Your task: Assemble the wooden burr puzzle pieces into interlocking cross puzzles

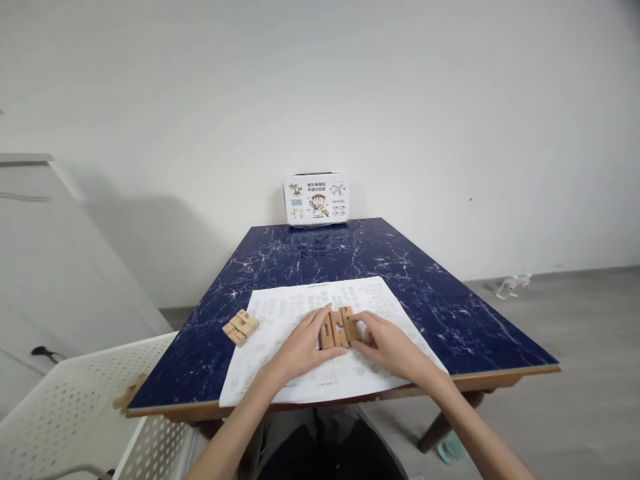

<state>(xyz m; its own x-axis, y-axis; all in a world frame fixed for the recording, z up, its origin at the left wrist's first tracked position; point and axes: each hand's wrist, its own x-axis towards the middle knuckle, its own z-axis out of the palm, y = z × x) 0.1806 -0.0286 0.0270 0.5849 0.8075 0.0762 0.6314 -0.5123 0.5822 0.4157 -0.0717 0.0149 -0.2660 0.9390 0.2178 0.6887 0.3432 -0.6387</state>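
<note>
Several notched wooden puzzle blocks point(339, 329) stand side by side on a printed white sheet point(310, 387), with slots and cut-outs showing in their faces. Along their left side lies my left hand point(301, 343), its fingers at the far left edge and its thumb along the near edge. My right hand point(386, 343) pinches the rightmost block between thumb and bent fingers. Another small cluster of wooden blocks point(241, 327) rests left of my left hand, partly over the sheet's left edge.
The sheet lies on a blue marble-patterned table point(320, 257). At its far end, a white illustrated case point(317, 200) stands against the wall. A white perforated basket point(90, 373) adjoins the table's left side. A clear plastic item point(513, 285) lies on the floor at right.
</note>
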